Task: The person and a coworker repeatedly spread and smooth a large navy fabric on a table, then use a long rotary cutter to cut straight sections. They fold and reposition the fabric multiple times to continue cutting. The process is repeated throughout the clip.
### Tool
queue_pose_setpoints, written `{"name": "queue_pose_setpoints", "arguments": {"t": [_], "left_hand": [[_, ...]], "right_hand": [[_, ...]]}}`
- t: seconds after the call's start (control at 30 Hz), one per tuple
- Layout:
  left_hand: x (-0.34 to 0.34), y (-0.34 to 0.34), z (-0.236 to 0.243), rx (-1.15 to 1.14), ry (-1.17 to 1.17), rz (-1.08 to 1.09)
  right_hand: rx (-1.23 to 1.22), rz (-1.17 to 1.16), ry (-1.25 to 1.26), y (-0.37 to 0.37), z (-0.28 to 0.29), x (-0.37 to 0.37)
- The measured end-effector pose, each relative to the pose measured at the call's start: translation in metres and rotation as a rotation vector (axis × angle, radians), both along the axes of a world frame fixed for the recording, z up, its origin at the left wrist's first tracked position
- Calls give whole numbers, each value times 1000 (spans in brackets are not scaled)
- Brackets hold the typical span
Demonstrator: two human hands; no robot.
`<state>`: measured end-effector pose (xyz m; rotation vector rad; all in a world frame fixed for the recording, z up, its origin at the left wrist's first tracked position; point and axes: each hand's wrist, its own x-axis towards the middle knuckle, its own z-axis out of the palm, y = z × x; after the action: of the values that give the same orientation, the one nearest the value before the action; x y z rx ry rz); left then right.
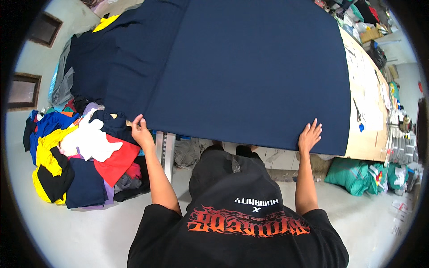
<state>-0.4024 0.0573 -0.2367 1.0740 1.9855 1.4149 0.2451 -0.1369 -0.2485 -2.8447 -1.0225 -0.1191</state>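
A wide sheet of navy fabric [259, 76] lies smooth over the table, its near edge running in front of me. At its near left corner is my left hand [141, 134], the fingers closed on the fabric edge; part of the grip is hidden. My right hand [309, 137] rests flat near the right end of the same edge, fingers spread over the cloth and holding nothing. To the left, looser navy fabric [94, 62] lies in folds beyond the smooth sheet.
A heap of mixed clothes and cloth [89, 138] rises at the left beside a metal table leg [165, 152]. Scissors [357, 110] and white paper [371, 98] lie on the pale tabletop [357, 149] at the right. Green sacks [348, 176] sit on the floor below.
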Motion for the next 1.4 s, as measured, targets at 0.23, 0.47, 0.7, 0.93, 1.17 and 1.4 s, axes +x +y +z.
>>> {"name": "queue_pose_setpoints", "arguments": {"t": [0.23,0.47,0.7,0.93,1.17,1.4], "left_hand": [[0,-16,-38,-199,-7,-59],[7,-17,-33,-127,262,9],[9,-13,-29,-193,263,96],[14,-14,-22,-235,244,194],[18,-12,-15,-351,251,176],[20,-9,-16,-414,274,209]], "right_hand": [[0,-26,-14,7,5,-10],[18,-35,-37,12,14,-17],[42,-66,-29,11,18,-20],[76,-69,-20,8,20,-22],[94,-64,-67,8,15,-19],[98,-81,-16,6,17,-19]]}}
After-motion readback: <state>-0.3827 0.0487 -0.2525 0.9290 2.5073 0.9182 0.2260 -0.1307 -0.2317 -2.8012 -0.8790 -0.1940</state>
